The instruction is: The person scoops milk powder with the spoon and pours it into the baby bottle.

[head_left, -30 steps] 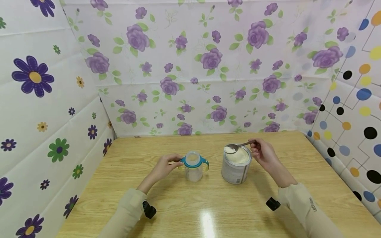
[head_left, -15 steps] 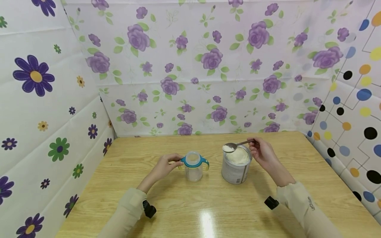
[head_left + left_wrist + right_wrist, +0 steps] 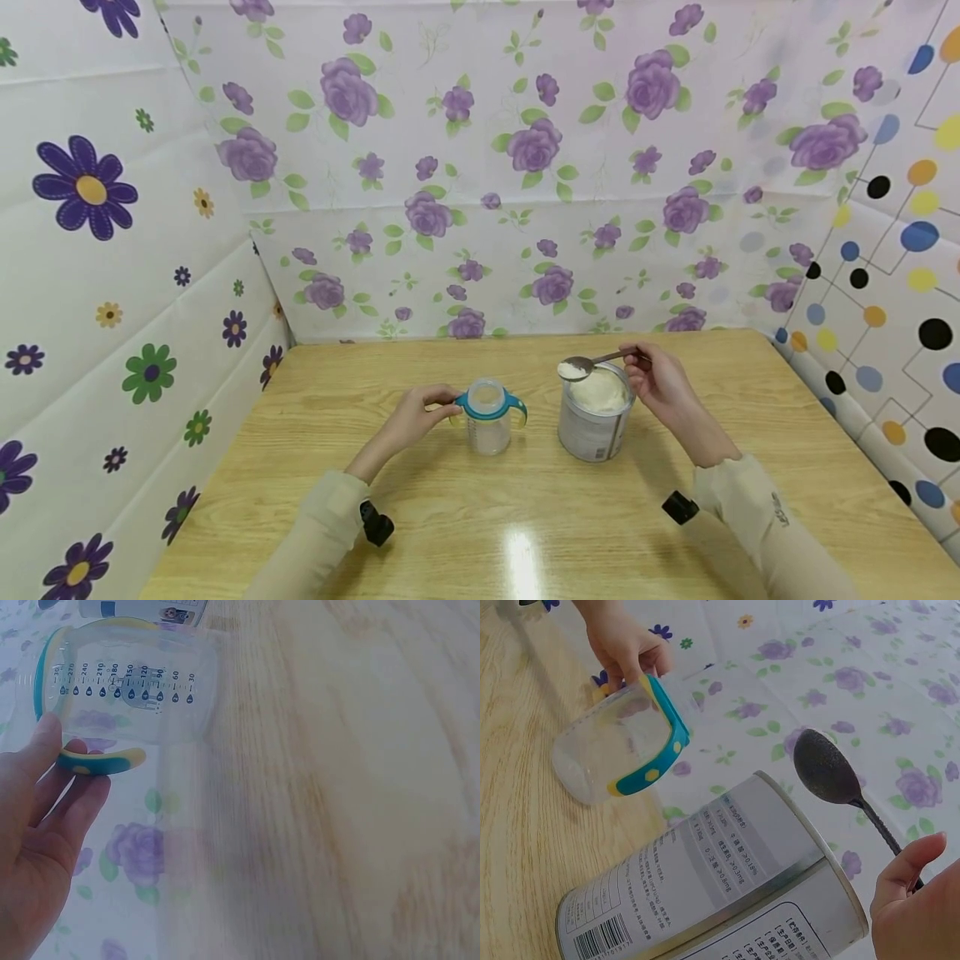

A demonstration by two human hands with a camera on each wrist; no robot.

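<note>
Both arms (image 3: pixel 326 517) outstretched: left grip (image 3: pixel 418 417) pinching handle (image 3: pixel 105 762), right grip (image 3: pixel 660 381) spoon (image 3: pixel 838 780).

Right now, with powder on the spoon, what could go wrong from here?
The loose white powder on the dark oval-bowled spoon could spill onto the pale wooden table if the right hand tips it away from the silver-grey cylindrical tin.

The clear plastic bottle with teal-and-yellow handles may topple if bumped, since the left hand holds it by just one of them.
</note>
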